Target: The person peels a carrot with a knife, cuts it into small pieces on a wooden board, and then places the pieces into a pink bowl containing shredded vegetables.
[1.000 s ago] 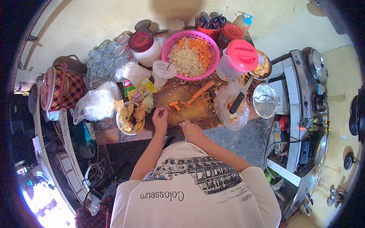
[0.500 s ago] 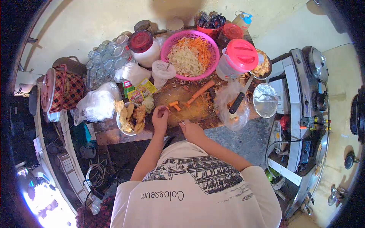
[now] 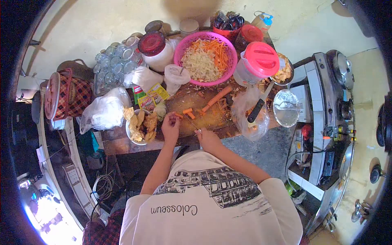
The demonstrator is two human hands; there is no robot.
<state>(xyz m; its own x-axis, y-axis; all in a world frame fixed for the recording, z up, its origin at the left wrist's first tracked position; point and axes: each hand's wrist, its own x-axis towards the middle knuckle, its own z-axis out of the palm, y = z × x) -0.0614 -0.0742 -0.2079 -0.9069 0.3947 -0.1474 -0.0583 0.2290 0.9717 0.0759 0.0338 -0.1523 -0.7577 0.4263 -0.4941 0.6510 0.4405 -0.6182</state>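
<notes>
My left hand [image 3: 170, 126] is closed at the near edge of the wooden board, its fingertips pinching a small carrot piece [image 3: 179, 115]. My right hand [image 3: 208, 140] grips a knife [image 3: 193, 124] whose thin blade points up and left, towards the carrot pieces. Two cut carrot chunks [image 3: 188, 111] lie just beyond the blade. Farther off, a longer peeled carrot [image 3: 217, 98] rests at a slant on the board, with orange shavings around it. The knife's handle is mostly covered by my right fingers.
Beyond the board stands a pink basket [image 3: 177, 61] of shredded vegetables. A bowl of fried food [image 3: 141, 126] is left of my left hand. To the right are a black-handled knife [image 3: 256, 110], a plastic bag [image 3: 261, 128], a metal lid [image 3: 286, 108] and a pink-lidded pitcher [image 3: 247, 67].
My left hand has shifted slightly left, and the carrot piece at its fingertips shows more plainly. The knife blade now tilts farther up and away, near the cut chunks.
</notes>
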